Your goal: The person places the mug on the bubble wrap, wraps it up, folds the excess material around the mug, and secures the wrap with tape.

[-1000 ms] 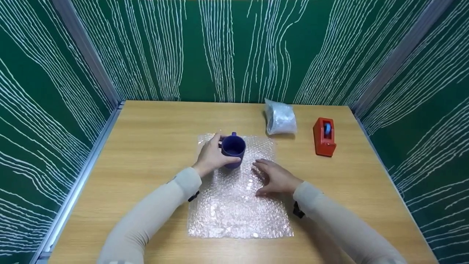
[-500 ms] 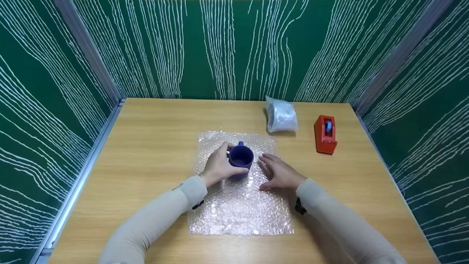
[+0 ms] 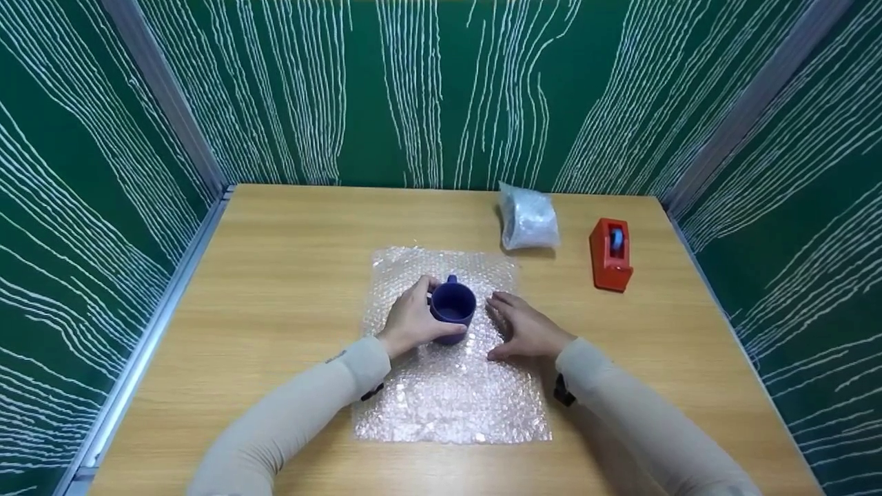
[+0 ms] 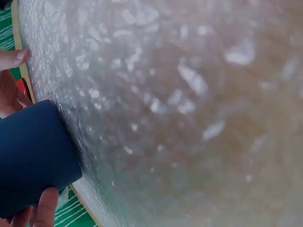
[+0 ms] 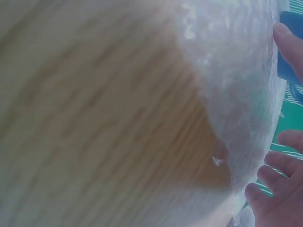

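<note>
A dark blue mug stands upright on a sheet of bubble wrap, its handle pointing to the far side. My left hand grips the mug from the left, thumb across its near side and fingers behind it. In the left wrist view the mug shows its smooth side, base against the bubble wrap. To the right of the mug, my right hand lies over the wrap's right part with fingers spread and holding nothing. The right wrist view shows its relaxed fingers apart from the mug.
Behind the wrap, toward the back of the wooden table, sits a bundle wrapped in bubble wrap. A red tape dispenser stands at the back right. Green walls with white lines enclose the table on its far side and both sides.
My left hand has moved the mug to the right and nearer to me on the bubble wrap. The right hand has shifted slightly to the right, staying spread.
</note>
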Motion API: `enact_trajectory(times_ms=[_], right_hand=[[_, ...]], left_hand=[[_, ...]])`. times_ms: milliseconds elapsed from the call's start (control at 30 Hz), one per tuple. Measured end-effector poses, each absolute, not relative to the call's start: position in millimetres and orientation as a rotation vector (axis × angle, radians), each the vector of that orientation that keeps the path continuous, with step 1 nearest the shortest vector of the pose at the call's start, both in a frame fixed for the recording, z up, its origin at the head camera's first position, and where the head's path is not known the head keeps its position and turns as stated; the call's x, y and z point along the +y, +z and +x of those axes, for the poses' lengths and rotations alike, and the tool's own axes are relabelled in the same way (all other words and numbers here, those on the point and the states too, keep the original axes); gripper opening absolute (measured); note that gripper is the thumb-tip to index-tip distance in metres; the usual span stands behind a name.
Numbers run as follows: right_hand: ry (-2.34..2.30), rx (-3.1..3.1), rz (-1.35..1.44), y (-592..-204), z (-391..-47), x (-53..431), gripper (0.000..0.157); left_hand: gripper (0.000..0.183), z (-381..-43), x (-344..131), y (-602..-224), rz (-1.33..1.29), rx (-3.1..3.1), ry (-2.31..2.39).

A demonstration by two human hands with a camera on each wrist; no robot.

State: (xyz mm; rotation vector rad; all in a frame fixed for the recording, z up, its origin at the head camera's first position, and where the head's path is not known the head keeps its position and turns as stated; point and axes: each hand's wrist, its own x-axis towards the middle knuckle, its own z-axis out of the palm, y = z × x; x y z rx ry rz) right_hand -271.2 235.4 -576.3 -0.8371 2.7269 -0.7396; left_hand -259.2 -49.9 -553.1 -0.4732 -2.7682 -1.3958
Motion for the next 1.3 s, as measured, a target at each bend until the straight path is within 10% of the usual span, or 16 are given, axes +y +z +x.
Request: enact_trajectory(times_ms=[767, 1300], right_hand=[[-0.852, 2.766, -0.749, -559, -267, 221, 0.117], [-1.093, 2.772, -0.725, -547, -262, 201, 0.113]], left_hand=[[0.100, -266, -76, -548, -0.675, -2.804, -1.644], [0.076, -292, -130, -541, -0.694, -2.750, -1.638]])
